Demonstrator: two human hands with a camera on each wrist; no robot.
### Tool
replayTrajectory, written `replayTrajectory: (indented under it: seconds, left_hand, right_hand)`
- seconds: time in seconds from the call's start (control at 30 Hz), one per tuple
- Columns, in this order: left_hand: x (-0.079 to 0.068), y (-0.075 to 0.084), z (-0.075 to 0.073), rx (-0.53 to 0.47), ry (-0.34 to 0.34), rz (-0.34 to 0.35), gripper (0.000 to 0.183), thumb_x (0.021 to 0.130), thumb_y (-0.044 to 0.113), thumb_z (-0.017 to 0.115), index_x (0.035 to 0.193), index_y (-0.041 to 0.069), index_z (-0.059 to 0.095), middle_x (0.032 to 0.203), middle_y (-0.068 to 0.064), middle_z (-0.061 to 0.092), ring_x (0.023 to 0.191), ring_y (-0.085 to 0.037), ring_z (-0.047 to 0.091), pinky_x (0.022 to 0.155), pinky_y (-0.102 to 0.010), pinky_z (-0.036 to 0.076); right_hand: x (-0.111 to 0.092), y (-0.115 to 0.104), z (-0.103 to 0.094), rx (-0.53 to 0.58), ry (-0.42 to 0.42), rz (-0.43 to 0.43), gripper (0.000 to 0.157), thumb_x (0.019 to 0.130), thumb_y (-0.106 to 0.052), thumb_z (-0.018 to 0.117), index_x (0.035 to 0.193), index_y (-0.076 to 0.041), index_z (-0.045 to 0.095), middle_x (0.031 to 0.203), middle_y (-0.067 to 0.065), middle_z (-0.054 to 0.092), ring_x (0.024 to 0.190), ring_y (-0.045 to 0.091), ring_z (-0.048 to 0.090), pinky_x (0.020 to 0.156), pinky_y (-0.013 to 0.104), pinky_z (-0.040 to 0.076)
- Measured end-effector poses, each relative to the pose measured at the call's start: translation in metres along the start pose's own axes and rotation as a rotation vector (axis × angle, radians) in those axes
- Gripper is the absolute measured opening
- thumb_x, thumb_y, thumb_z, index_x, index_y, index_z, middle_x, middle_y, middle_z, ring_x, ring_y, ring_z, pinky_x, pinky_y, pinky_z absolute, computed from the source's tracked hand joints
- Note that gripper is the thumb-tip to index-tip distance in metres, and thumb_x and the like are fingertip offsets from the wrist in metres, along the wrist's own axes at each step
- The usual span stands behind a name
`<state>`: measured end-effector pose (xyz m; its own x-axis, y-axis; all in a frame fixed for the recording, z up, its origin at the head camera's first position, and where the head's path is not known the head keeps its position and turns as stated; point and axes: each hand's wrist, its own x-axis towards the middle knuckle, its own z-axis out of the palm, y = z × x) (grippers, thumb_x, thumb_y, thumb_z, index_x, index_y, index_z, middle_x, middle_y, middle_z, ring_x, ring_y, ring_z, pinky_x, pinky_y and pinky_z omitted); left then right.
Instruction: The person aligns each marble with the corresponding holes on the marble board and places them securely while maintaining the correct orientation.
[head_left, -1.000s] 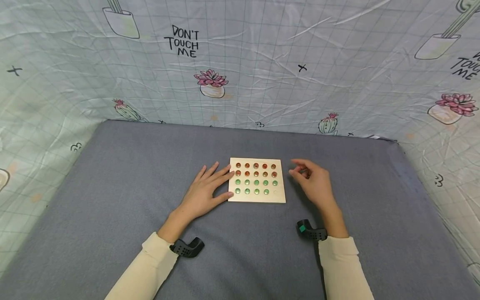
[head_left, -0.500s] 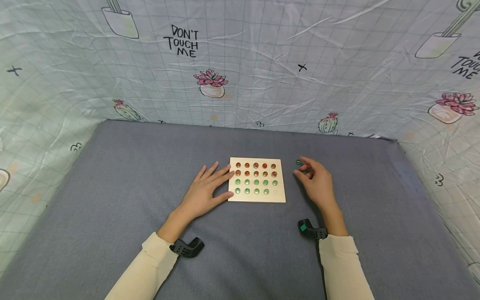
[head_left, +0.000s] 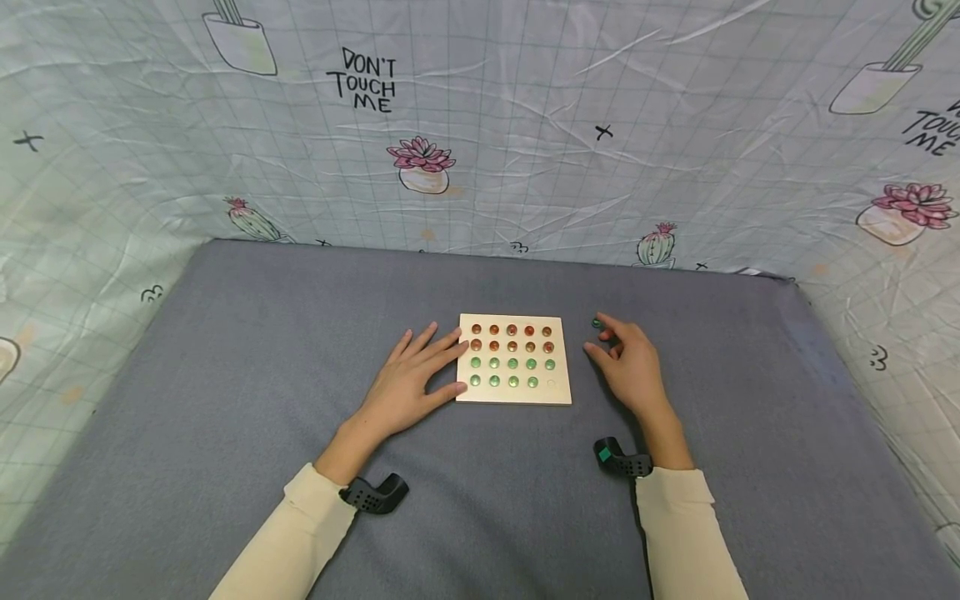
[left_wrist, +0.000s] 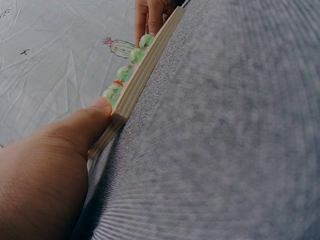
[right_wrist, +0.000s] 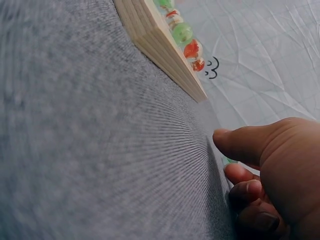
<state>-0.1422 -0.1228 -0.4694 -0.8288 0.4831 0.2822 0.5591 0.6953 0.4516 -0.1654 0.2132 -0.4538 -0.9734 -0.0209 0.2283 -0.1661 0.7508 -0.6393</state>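
Observation:
A pale wooden board [head_left: 517, 397] lies on the grey cloth, with red-orange marbles [head_left: 512, 331] in its two far rows and green marbles [head_left: 513, 364] in the two near ones. Its near right hollow [head_left: 551, 382] holds no marble. My left hand [head_left: 405, 387] is spread flat, fingertips and thumb on the board's left edge. Right of the board is my right hand [head_left: 636, 367]; its index fingertip meets a loose green marble [head_left: 596, 323] on the cloth while the thumb stands apart. In the right wrist view, the fingers mostly hide that marble [right_wrist: 230, 160].
Grey cloth [head_left: 300, 333] covers the table around the board. A patterned fabric sheet [head_left: 510, 125] hangs behind and along both sides. Each wrist wears a black camera band [head_left: 375, 495].
The green marble, hidden by the right hand a second ago, now shows at its index fingertip. The right hand has shifted slightly right and its thumb and index have parted. The left hand has stayed still.

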Motion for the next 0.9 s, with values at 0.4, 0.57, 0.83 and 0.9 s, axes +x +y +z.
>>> replayTrajectory:
  seconds: [0.4,0.57,0.83,0.9]
  left_hand:
    - [-0.0002,-0.0012,0.0008,0.011,-0.007,-0.005,0.060,0.091,0.047,0.061,0.144,0.020,0.048,0.150,0.000,0.038,0.142,-0.028,0.023,0.115,-0.049,0.008]
    - [0.0003,-0.0007,0.0002,0.006,-0.006,-0.003,0.060,0.091,0.047,0.061,0.143,0.019,0.048,0.150,-0.001,0.038,0.141,-0.029,0.024,0.115,-0.049,0.008]
    - [0.0001,-0.0005,-0.0002,-0.001,0.002,0.002,0.060,0.091,0.046,0.061,0.143,0.020,0.048,0.149,-0.001,0.039,0.141,-0.029,0.024,0.115,-0.050,0.009]
    - [0.0002,-0.0006,-0.0005,-0.001,0.001,0.002,0.060,0.091,0.046,0.061,0.143,0.020,0.048,0.149,-0.001,0.039,0.141,-0.029,0.024,0.115,-0.050,0.008]
  right_hand:
    - [-0.0013,-0.0013,0.0003,-0.004,0.009,-0.004,0.040,0.089,-0.012,0.070,0.127,-0.002,0.061,0.097,0.014,0.058,0.062,0.020,0.045,0.057,0.033,0.035]
    - [-0.0018,-0.0016,0.0000,0.002,0.016,-0.018,0.036,0.088,-0.010,0.071,0.123,-0.002,0.064,0.096,0.014,0.058,0.062,0.020,0.044,0.057,0.033,0.034]
    - [-0.0016,-0.0018,0.0000,0.003,0.022,-0.015,0.027,0.087,-0.009,0.071,0.114,-0.003,0.068,0.094,0.013,0.058,0.063,0.020,0.044,0.057,0.033,0.034]
    - [-0.0018,-0.0025,-0.0003,0.003,0.020,-0.012,0.026,0.087,-0.009,0.072,0.112,-0.004,0.068,0.093,0.012,0.058,0.063,0.020,0.044,0.057,0.032,0.034]
